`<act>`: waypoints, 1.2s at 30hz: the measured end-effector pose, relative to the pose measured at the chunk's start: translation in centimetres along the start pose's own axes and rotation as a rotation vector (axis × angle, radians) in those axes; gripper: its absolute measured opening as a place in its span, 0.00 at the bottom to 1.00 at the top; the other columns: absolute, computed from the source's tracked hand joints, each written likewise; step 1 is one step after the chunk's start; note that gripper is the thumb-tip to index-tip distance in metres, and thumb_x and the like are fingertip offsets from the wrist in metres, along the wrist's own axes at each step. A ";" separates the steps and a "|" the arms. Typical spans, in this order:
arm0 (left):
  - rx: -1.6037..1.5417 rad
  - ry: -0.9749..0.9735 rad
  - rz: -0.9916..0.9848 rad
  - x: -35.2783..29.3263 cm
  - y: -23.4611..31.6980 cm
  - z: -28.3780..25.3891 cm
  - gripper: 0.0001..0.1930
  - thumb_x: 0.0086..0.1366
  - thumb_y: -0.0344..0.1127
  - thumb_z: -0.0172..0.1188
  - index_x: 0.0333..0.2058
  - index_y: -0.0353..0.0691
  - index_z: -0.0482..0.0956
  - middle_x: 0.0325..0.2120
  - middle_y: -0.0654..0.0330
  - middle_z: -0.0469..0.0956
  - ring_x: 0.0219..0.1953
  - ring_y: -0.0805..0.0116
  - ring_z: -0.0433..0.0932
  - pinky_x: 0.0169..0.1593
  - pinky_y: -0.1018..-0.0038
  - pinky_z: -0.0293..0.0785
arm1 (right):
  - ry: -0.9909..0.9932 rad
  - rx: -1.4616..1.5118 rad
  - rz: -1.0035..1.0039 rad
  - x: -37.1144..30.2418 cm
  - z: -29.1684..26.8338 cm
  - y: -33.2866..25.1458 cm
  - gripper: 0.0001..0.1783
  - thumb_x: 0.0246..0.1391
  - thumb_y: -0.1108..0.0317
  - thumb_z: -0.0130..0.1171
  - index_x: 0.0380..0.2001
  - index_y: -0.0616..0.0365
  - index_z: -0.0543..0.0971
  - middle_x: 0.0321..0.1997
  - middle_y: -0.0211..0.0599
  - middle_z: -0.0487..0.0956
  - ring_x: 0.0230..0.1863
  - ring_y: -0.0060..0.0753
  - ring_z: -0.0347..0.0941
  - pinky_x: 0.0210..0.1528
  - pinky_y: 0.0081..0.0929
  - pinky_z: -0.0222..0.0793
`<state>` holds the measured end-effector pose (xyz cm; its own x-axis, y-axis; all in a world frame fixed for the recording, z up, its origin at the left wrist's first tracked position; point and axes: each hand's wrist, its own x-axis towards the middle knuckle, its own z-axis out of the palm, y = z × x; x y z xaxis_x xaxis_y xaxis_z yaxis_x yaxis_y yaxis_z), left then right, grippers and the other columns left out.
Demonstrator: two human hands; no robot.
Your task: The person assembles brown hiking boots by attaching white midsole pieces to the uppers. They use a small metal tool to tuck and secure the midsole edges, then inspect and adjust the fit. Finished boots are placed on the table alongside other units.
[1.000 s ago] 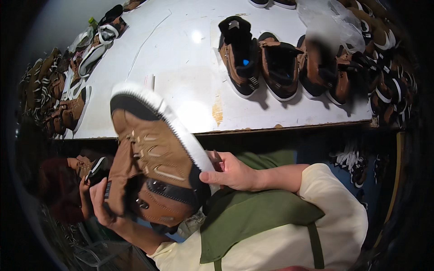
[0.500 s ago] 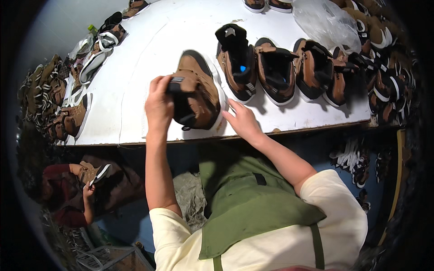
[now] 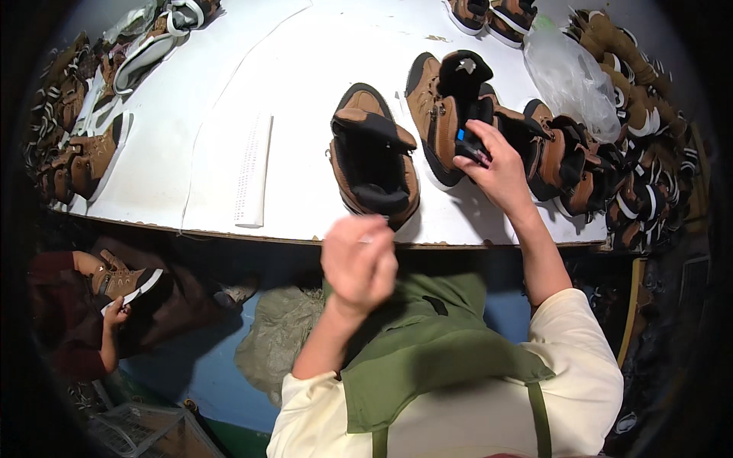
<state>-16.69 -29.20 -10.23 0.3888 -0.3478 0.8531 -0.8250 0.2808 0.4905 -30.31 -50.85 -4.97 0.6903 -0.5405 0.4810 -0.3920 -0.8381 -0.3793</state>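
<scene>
My right hand (image 3: 498, 166) grips the heel collar of a brown and black high-top shoe (image 3: 432, 122), its fingers at the opening beside a small blue patch. That shoe stands tilted, with its tongue pulled up. To its left another brown high-top shoe (image 3: 353, 156) stands alone on the white table (image 3: 298, 191), toe pointing away, its dark lining showing. Just below this shoe's heel, at the table's near edge, is my left hand (image 3: 357, 263). Motion smears its curled fingers, and whether they hold anything small is unclear.
More high-top shoes (image 3: 551, 156) stand in a row on the right. Behind them lie a clear plastic bag (image 3: 573, 84) and heaped shoes (image 3: 637, 72). A patterned white strip (image 3: 255, 172) lies at left. Below left, another person's hand (image 3: 116, 313) holds a shoe.
My left hand has let go of the brown shoe, now upright on the table, and moved down toward me. My right hand has moved right onto the neighbouring shoe. The view has shifted.
</scene>
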 end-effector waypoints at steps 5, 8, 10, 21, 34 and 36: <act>-0.230 -0.070 -0.006 -2.4 1.3 0.2 0.12 0.45 0.19 0.62 0.32 0.31 0.79 0.31 0.52 0.79 0.30 0.57 0.79 0.34 0.69 0.76 | -0.070 0.057 0.041 0.5 0.9 0.2 0.19 0.44 0.66 0.70 0.36 0.61 0.74 0.38 0.41 0.76 0.36 0.45 0.75 0.40 0.29 0.71; -0.216 -0.080 0.028 -2.5 -0.1 -0.2 0.12 0.45 0.21 0.62 0.32 0.30 0.79 0.32 0.53 0.79 0.30 0.58 0.79 0.33 0.69 0.77 | -0.145 0.084 0.093 0.5 0.6 0.0 0.18 0.44 0.68 0.70 0.36 0.62 0.73 0.32 0.37 0.71 0.29 0.36 0.69 0.35 0.23 0.67; -0.165 -0.081 0.030 -1.7 -0.6 -1.2 0.13 0.45 0.21 0.62 0.33 0.30 0.79 0.32 0.53 0.79 0.30 0.59 0.79 0.32 0.70 0.76 | -0.139 0.096 0.015 0.1 0.6 -0.1 0.18 0.44 0.69 0.69 0.35 0.62 0.73 0.32 0.37 0.71 0.30 0.34 0.69 0.36 0.22 0.67; -0.199 -0.032 0.085 -1.3 1.7 0.0 0.14 0.45 0.23 0.62 0.35 0.29 0.80 0.38 0.50 0.79 0.26 0.66 0.78 0.27 0.76 0.73 | -0.171 0.157 0.041 -0.9 0.5 -0.2 0.15 0.45 0.71 0.67 0.34 0.63 0.72 0.37 0.32 0.73 0.37 0.25 0.69 0.41 0.20 0.66; 0.472 -0.116 -0.186 1.7 2.3 2.8 0.20 0.52 0.29 0.55 0.43 0.24 0.76 0.44 0.43 0.76 0.28 0.69 0.71 0.27 0.78 0.66 | -0.146 0.248 0.065 -1.5 0.8 2.4 0.14 0.48 0.74 0.66 0.36 0.62 0.72 0.45 0.32 0.72 0.44 0.22 0.67 0.48 0.18 0.64; 0.502 -0.136 -0.175 1.9 2.3 3.3 0.19 0.52 0.31 0.55 0.42 0.24 0.77 0.42 0.43 0.76 0.29 0.67 0.71 0.28 0.77 0.66 | -0.144 0.269 0.080 -1.5 0.8 2.2 0.14 0.47 0.74 0.66 0.36 0.62 0.72 0.45 0.32 0.72 0.44 0.22 0.67 0.48 0.18 0.64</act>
<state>-19.22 -32.16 -8.07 0.5086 -0.4730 0.7195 -0.8601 -0.2409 0.4496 -31.69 -51.80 -7.18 0.7502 -0.5719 0.3320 -0.2869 -0.7338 -0.6158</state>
